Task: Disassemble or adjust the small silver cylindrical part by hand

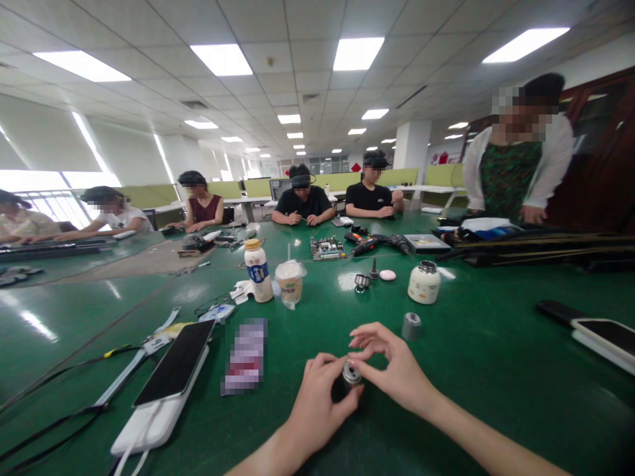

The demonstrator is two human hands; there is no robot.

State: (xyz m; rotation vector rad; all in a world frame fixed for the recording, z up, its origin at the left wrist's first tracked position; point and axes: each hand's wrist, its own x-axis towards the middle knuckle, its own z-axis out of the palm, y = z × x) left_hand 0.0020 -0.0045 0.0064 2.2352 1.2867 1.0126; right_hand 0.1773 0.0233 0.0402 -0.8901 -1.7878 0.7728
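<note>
A small grey metal cylinder [352,375] stands on the green table in front of me, a dark hole in its top. My left hand [320,393] is wrapped round it from the left, thumb low on the near side. Over the top my right hand [391,363] has its thumb and index fingertips close together at the rim, its other fingers curled and raised. Whether something tiny is pinched there is hidden. A similar metal cylinder [411,326] stands apart, behind my right hand. Farther back is a white jar [424,284] with a dark open mouth and small printed pictures.
Small metal parts [362,283] and a pink disc [387,275] lie beyond my hands. A bottle [258,272] and a plastic cup [290,283] stand left of them. A phone [176,363] rests on a white power bank at left. Several people sit around; one stands at right.
</note>
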